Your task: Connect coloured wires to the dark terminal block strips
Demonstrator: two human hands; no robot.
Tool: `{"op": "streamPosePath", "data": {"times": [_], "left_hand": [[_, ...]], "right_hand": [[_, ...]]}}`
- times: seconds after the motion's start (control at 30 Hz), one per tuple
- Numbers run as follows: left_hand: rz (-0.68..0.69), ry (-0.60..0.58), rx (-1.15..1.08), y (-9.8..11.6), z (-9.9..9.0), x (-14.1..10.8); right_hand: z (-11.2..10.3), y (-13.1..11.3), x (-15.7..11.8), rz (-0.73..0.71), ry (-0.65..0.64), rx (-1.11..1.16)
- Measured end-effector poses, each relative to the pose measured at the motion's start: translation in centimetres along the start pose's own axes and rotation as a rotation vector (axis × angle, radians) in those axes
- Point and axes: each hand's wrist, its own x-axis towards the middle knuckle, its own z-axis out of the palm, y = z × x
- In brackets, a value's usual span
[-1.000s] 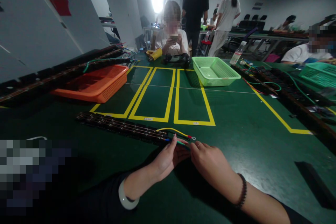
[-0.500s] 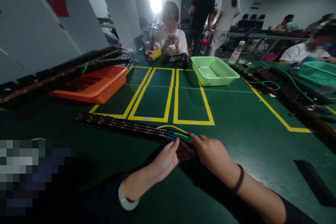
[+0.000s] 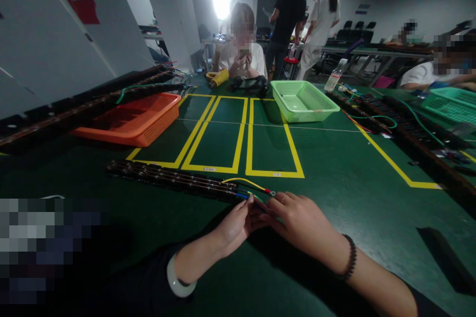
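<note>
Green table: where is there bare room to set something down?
Bare table shows between the right hand and the loose black piece, also inside the middle yellow outline, though a thin string crosses it. It's crowded far left, with dark strips and the orange basket, and far right, with more strips and wires.

The blue wire [image 3: 241, 195] is pinched by the left hand [image 3: 237, 223], beside the black strip [image 3: 174, 180]. The right hand [image 3: 295, 213] is held against the left fingertips. Just beyond the grip, the yellow wire [image 3: 245, 180] is seen, tipped with a ring terminal [image 3: 273, 193]. The green basket [image 3: 305, 102] is placed farther beyond.
</note>
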Motion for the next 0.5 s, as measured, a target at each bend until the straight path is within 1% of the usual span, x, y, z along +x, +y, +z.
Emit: {"op": "streamPosePath", "data": {"times": [0.1,0.17,0.23,0.37,0.5], "left_hand": [[-0.012,-0.016,0.001,0.0,-0.2,0.1],[0.001,-0.038,0.009,0.0,-0.2,0.1],[0.009,-0.060,0.012,0.1,-0.2,0.0],[-0.009,-0.096,0.003,0.2,0.0,0.0],[-0.043,-0.083,0.038,0.4,0.3,-0.3]], "right_hand": [[0.1,-0.8,-0.5,-0.074,-0.087,0.066],[0.6,-1.0,-0.7,-0.088,-0.138,0.052],[1.0,-0.8,-0.7,-0.080,-0.159,0.014],[0.9,0.0,-0.3,0.007,-0.128,-0.081],[0.9,0.7,0.1,0.083,-0.067,-0.139]]}}
